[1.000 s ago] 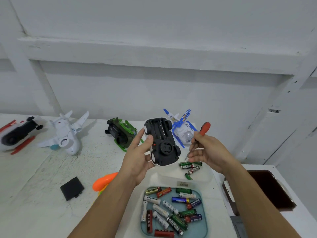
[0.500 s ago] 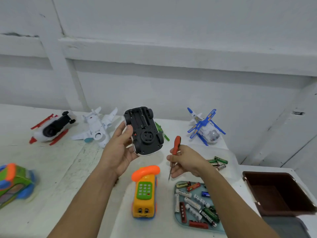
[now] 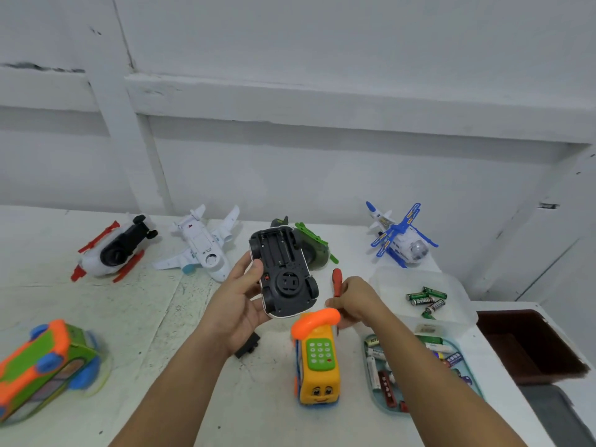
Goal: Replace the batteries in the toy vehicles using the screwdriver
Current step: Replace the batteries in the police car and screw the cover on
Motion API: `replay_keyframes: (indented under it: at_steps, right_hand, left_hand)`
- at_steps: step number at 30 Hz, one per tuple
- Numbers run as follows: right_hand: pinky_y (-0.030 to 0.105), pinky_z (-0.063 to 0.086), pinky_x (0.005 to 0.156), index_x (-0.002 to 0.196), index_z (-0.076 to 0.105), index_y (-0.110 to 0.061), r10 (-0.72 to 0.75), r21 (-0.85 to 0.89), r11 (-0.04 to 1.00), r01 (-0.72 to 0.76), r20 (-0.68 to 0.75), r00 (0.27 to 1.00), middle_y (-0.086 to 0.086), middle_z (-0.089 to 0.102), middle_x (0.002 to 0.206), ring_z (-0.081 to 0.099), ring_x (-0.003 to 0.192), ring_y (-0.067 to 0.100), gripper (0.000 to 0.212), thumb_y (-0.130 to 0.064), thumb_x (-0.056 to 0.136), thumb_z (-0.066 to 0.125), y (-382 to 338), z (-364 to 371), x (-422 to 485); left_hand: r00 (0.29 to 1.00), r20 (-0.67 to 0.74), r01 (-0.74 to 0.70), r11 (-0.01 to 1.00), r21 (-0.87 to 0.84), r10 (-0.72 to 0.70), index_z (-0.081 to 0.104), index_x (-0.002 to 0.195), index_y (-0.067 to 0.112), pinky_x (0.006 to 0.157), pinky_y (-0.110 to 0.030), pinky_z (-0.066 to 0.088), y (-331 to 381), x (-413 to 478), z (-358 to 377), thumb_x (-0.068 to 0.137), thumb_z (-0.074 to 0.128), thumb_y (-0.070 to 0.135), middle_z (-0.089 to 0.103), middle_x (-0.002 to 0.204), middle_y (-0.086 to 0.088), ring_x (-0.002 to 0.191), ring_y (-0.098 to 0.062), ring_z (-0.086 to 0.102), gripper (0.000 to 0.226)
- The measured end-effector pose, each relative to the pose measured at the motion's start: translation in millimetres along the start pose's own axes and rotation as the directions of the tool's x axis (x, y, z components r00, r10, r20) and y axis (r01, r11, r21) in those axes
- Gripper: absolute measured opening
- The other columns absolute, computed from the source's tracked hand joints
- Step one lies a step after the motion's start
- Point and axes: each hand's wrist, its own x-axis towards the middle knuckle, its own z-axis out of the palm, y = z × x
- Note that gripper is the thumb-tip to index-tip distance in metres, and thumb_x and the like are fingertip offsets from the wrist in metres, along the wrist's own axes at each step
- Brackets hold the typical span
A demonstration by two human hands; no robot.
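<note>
The left hand grips the upturned car, thumb on its underside. The right hand, just right of the car, is curled round the screwdriver.

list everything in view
toy car: 1, white-black, left grip
screwdriver: 1, red, right grip
phone bus: 1, yellow, centre
plane: 1, white, back
helicopter: 1, blue, back right
green toy: 1, green, behind car
skid toy: 1, white, back left
bus: 1, green, left
battery tray: 1, teal, near right
loose batteries: several, green, right
cover: 1, black, centre
bin: 1, brown, right
left grip: 1, bare, holds car
right grip: 1, bare, holds screwdriver
</note>
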Motion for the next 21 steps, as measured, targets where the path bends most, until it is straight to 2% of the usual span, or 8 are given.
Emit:
replay_keyframes:
  at_steps: [2, 4, 8, 12, 15, 17, 19, 21]
  right_hand:
    - [0.024, 0.048, 0.048, 0.079, 0.046, -0.009, 0.01, -0.013, 1.0, -0.011, -0.046, 0.999, 0.008, 0.06, 0.059, 0.057, 0.041, 0.014, 0.025, -0.012, 0.08, 0.071, 0.6, 5.3, -3.2]
    - [0.026, 0.05, 0.051, 0.089, 0.046, -0.009, 0.026, -0.014, 1.0, -0.027, -0.074, 0.997, 0.011, 0.064, 0.062, 0.059, 0.039, 0.017, 0.025, -0.01, 0.079, 0.069, 2.9, 10.9, -4.5]
    - [0.039, 0.059, 0.072, 0.105, 0.046, -0.012, 0.011, -0.044, 0.999, -0.017, -0.134, 0.991, 0.019, 0.067, 0.091, 0.068, 0.077, 0.032, 0.04, -0.009, 0.075, 0.072, 7.8, 16.6, -7.7]
    - [0.04, 0.059, 0.065, 0.111, 0.048, -0.015, 0.008, 0.006, 1.0, -0.007, -0.111, 0.994, 0.02, 0.066, 0.095, 0.069, 0.074, 0.034, 0.045, 0.004, 0.075, 0.067, 14.3, 9.8, -18.6]
    - [0.031, 0.057, 0.063, 0.111, 0.055, -0.012, -0.065, 0.03, 0.997, 0.069, -0.113, 0.991, 0.012, 0.066, 0.092, 0.069, 0.076, 0.028, 0.032, 0.003, 0.083, 0.062, 16.7, -1.4, -29.3]
    - [0.028, 0.058, 0.066, 0.109, 0.059, -0.008, -0.129, 0.137, 0.98, 0.143, -0.105, 0.986, 0.007, 0.065, 0.085, 0.068, 0.075, 0.024, 0.025, 0.002, 0.086, 0.058, 16.5, -10.3, -39.7]
    - [0.036, 0.06, 0.075, 0.108, 0.061, -0.006, -0.177, 0.292, 0.935, 0.199, -0.098, 0.979, 0.009, 0.066, 0.084, 0.068, 0.075, 0.022, 0.023, 0.003, 0.087, 0.057, 18.1, -20.0, -50.6]
    - [0.036, 0.061, 0.071, 0.103, 0.064, -0.007, -0.201, 0.382, 0.897, 0.222, -0.094, 0.975, 0.01, 0.065, 0.083, 0.067, 0.075, 0.021, 0.019, 0.004, 0.088, 0.059, 22.9, -30.6, -61.5]
  left_hand:
    - [1.0, 0.016, 0.021, 1.0, 0.003, -0.021, 0.057, 0.135, 0.03, 0.095, -0.06, 0.051, -1.1, -1.2, -4.3, 0.101, 0.05, 0.027, 0.066, 0.124, -0.016, 0.099, -0.036, 0.068, 0.035]
    - [0.999, 0.031, 0.04, 0.999, 0.0, -0.04, 0.058, 0.134, 0.03, 0.097, -0.061, 0.049, -1.9, -2.7, -6.0, 0.1, 0.05, 0.027, 0.065, 0.127, -0.017, 0.101, -0.037, 0.067, 0.034]
    - [0.996, 0.065, 0.054, 0.999, -0.006, -0.054, 0.061, 0.131, 0.03, 0.09, -0.055, 0.054, -3.0, -5.8, -5.3, 0.101, 0.05, 0.026, 0.065, 0.127, -0.015, 0.102, -0.035, 0.067, 0.032]
    - [0.995, 0.082, 0.053, 0.999, -0.012, -0.052, 0.059, 0.133, 0.029, 0.086, -0.051, 0.057, -4.5, -7.4, -3.1, 0.101, 0.049, 0.026, 0.066, 0.127, -0.014, 0.1, -0.033, 0.068, 0.033]
    - [0.995, 0.098, 0.034, 0.999, -0.008, -0.033, 0.06, 0.132, 0.029, 0.084, -0.051, 0.058, -4.4, -7.5, 1.6, 0.102, 0.048, 0.025, 0.07, 0.118, -0.012, 0.096, -0.031, 0.07, 0.032]
    - [0.994, 0.111, 0.023, 1.0, -0.004, -0.022, 0.059, 0.132, 0.029, 0.081, -0.049, 0.06, -4.5, -7.6, 6.3, 0.103, 0.047, 0.025, 0.071, 0.114, -0.009, 0.094, -0.03, 0.071, 0.032]
    - [0.992, 0.125, 0.019, 1.0, 0.009, -0.02, 0.058, 0.133, 0.03, 0.081, -0.048, 0.059, -5.6, -7.5, 11.7, 0.103, 0.046, 0.025, 0.071, 0.114, -0.008, 0.095, -0.03, 0.07, 0.033]
    - [0.99, 0.141, 0.022, 1.0, 0.02, -0.025, 0.057, 0.135, 0.029, 0.08, -0.047, 0.059, -7.7, -8.0, 18.6, 0.102, 0.047, 0.026, 0.07, 0.118, -0.01, 0.096, -0.03, 0.07, 0.034]
